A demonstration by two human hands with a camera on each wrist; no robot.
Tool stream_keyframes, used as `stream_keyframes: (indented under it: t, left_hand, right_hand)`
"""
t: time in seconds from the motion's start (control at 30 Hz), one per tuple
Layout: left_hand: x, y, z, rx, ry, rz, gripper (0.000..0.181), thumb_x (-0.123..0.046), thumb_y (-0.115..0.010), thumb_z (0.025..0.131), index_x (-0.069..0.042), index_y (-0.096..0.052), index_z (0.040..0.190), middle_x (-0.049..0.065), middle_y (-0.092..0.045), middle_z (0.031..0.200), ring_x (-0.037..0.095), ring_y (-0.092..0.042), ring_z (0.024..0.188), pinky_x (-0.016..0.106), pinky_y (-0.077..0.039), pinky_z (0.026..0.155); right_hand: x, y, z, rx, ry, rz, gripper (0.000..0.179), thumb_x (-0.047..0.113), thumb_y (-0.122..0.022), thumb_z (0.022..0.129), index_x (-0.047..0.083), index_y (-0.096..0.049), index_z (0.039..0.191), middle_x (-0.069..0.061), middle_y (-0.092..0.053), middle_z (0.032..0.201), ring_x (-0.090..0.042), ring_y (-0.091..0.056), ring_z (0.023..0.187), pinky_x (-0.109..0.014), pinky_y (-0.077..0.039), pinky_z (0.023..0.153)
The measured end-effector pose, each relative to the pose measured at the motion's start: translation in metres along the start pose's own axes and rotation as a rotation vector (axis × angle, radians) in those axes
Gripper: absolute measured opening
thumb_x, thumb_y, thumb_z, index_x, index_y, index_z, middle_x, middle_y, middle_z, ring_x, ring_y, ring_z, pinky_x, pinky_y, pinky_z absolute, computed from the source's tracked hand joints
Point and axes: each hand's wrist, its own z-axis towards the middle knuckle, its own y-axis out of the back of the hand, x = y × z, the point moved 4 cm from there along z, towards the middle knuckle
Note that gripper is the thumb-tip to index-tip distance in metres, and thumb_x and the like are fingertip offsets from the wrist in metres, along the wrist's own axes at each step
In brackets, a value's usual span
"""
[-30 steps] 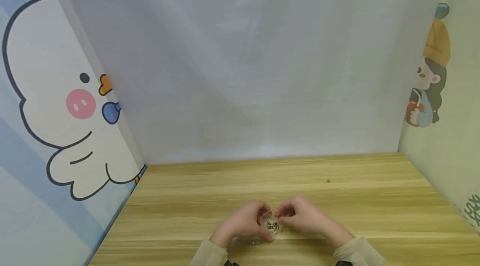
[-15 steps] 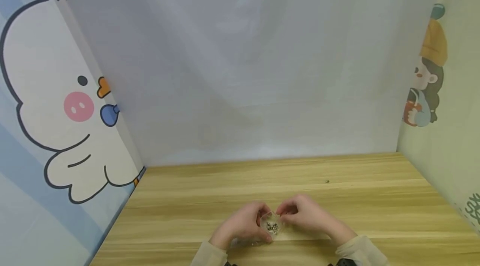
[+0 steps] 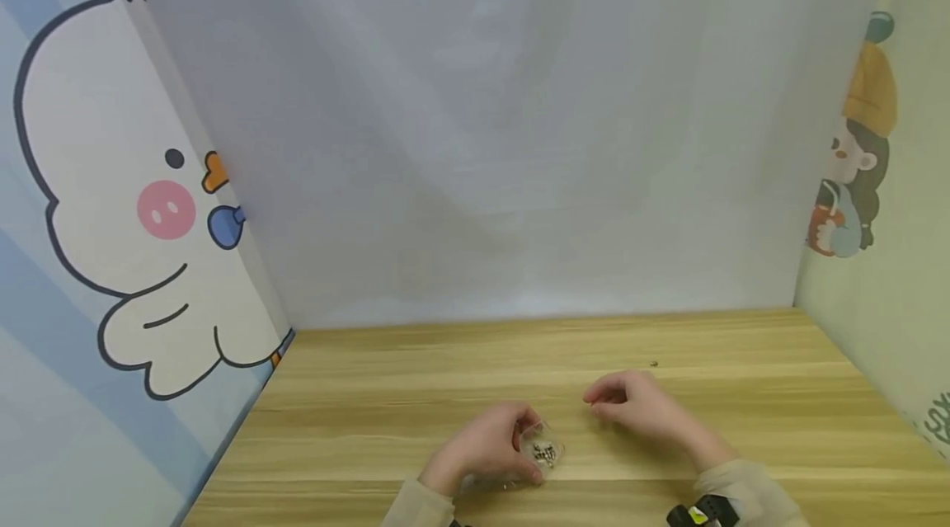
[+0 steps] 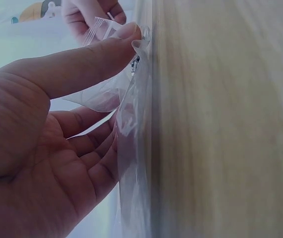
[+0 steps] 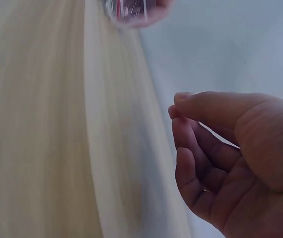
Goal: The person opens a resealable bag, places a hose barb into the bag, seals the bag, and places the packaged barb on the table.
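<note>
My left hand (image 3: pixel 493 440) grips a small clear plastic bag (image 3: pixel 529 435) low over the wooden table, thumb on one side and fingers on the other. Several small shiny metal pieces (image 3: pixel 545 453) lie gathered inside it. The left wrist view shows the bag's film (image 4: pixel 131 124) hanging along the fingers, close by the tabletop. To the right of the bag, my right hand (image 3: pixel 641 407) hovers apart from it, fingers curled. In the right wrist view its thumb and index fingertips (image 5: pixel 183 96) meet; I cannot tell whether something tiny is between them.
One small dark piece (image 3: pixel 653 363) lies on the wooden table (image 3: pixel 416 370), beyond my right hand. A pale grey cloth (image 3: pixel 505 181) stands behind the table, with printed side panels left and right.
My right hand has left the bag and moved right and away, towards the small piece on the table. My left hand keeps its hold on the bag in nearly the same place.
</note>
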Motion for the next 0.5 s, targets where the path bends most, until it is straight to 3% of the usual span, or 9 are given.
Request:
stream_keyframes:
  t: [0.27, 0.5]
  left_hand:
    - [-0.002, -0.001, 0.0, 0.004, -0.018, 0.002, 0.058, -0.007, -0.102, 0.068, -0.006, -0.07, 0.117, -0.006, -0.061, 0.089, 0.005, -0.054, 0.075, 0.023, -0.049, 0.072]
    - [-0.001, 0.0, -0.001, 0.006, -0.014, -0.016, 0.057, -0.007, -0.101, 0.069, -0.006, -0.07, 0.117, -0.005, -0.062, 0.089, 0.004, -0.053, 0.074, 0.023, -0.049, 0.07]
  right_hand:
    - [-0.025, 0.025, -0.005, -0.065, -0.04, -0.091, 0.016, 0.011, -0.078, 0.097, 0.002, -0.079, 0.11, -0.004, -0.077, 0.104, -0.011, -0.067, 0.091, -0.027, -0.055, 0.079]
    - [-0.033, 0.044, -0.008, -0.094, -0.054, -0.157, 0.014, 0.011, -0.079, 0.096, 0.004, -0.08, 0.108, -0.002, -0.077, 0.102, -0.009, -0.067, 0.089, -0.027, -0.055, 0.078]
